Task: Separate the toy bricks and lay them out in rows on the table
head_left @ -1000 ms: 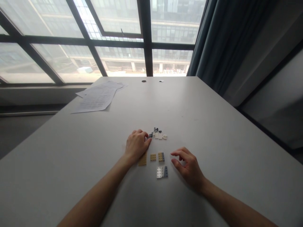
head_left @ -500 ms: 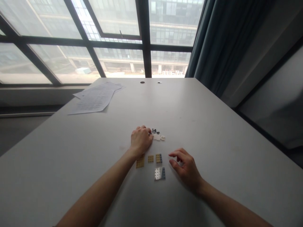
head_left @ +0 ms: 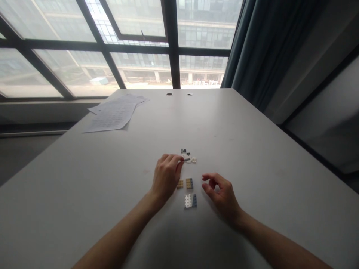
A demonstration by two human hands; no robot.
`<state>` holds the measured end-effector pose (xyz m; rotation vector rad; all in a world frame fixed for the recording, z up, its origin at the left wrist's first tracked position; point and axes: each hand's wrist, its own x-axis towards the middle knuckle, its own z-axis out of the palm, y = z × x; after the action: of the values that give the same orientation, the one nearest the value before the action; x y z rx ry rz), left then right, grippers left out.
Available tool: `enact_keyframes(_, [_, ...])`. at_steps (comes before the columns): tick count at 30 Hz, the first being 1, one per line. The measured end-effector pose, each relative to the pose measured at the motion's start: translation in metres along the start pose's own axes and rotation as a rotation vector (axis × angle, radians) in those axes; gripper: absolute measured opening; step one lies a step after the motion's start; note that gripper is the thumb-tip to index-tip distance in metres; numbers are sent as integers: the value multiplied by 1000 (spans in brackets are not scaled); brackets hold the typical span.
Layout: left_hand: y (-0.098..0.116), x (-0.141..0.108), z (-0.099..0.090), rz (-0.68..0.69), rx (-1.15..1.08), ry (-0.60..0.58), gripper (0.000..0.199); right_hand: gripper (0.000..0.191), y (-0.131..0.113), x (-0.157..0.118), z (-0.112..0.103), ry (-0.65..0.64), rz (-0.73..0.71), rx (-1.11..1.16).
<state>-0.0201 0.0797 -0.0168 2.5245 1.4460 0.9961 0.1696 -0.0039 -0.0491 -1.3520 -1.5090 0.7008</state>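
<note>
My left hand (head_left: 167, 173) pinches a thin grey building-block piece (head_left: 186, 160) between thumb and fingertips, just above the small pieces in the middle of the table. Behind it lie tiny black pieces (head_left: 183, 151), with a white piece (head_left: 193, 160) at its right. Partly covered by that hand is a tan studded plate (head_left: 180, 184). A tan and blue-grey plate (head_left: 189, 183) lies to its right, and a white and blue-grey plate (head_left: 190, 201) is nearer to me. My right hand (head_left: 221, 190) rests right of these plates, fingers curled with a gap to the thumb, holding nothing.
The white table (head_left: 241, 138) reaches to the windows. Loose printed papers (head_left: 112, 116) lie at its far left. Two round holes, one dark (head_left: 169, 94), are near the far edge. A dark curtain (head_left: 260, 52) hangs at the right.
My left hand has lifted a grey piece from among the small pieces and drawn slightly nearer. It now hides the larger tan plate. The right hand has barely moved; the view has tilted a little.
</note>
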Motion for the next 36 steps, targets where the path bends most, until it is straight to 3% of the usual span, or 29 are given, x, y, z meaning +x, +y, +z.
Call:
enact_keyframes(4, [30,-31,-7,125,-117,-39,11,21,-4,-4,3,-27,97,166])
enact_keyframes(7, [40,-42,-8,158,-137,-47,10,21,-6,-3,3,-18,129,209])
enact_keyframes(17, [31,-45,1,205,-299,38,7,23,-13,-3,1,-116,162,166])
enact_keyframes(23, [32,-45,1,252,-342,81,10,17,-6,-3,3,-70,140,176])
enact_keyframes(33, [34,-44,-1,131,-427,67,7,13,-6,-5,3,-29,82,148])
enact_keyframes(36, [34,-45,0,25,-469,48,4,10,-6,-8,3,17,-21,58])
